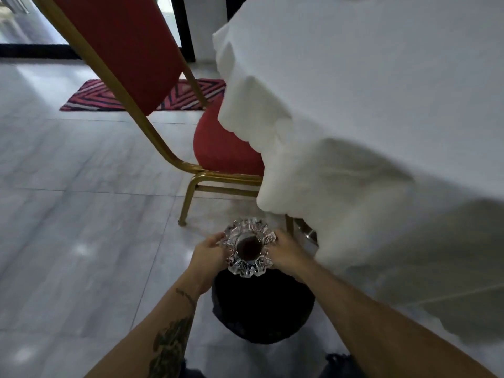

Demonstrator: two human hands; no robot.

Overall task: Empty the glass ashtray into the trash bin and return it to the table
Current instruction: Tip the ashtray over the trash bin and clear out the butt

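Note:
The glass ashtray (248, 248) is a clear cut-glass bowl with a scalloped rim and a dark centre. Both hands hold it by its sides, my left hand (208, 251) on its left edge and my right hand (286, 251) on its right edge. It hangs just above the far rim of the trash bin (261, 309), a round bin lined with a black bag that stands on the floor between my forearms. The table (381, 91), draped in a white cloth, fills the right side of the view.
A red chair with a gold frame (191, 170) stands ahead, its seat tucked under the tablecloth. A red patterned rug (98, 96) lies farther back on the grey tiled floor. Open floor stretches to the left.

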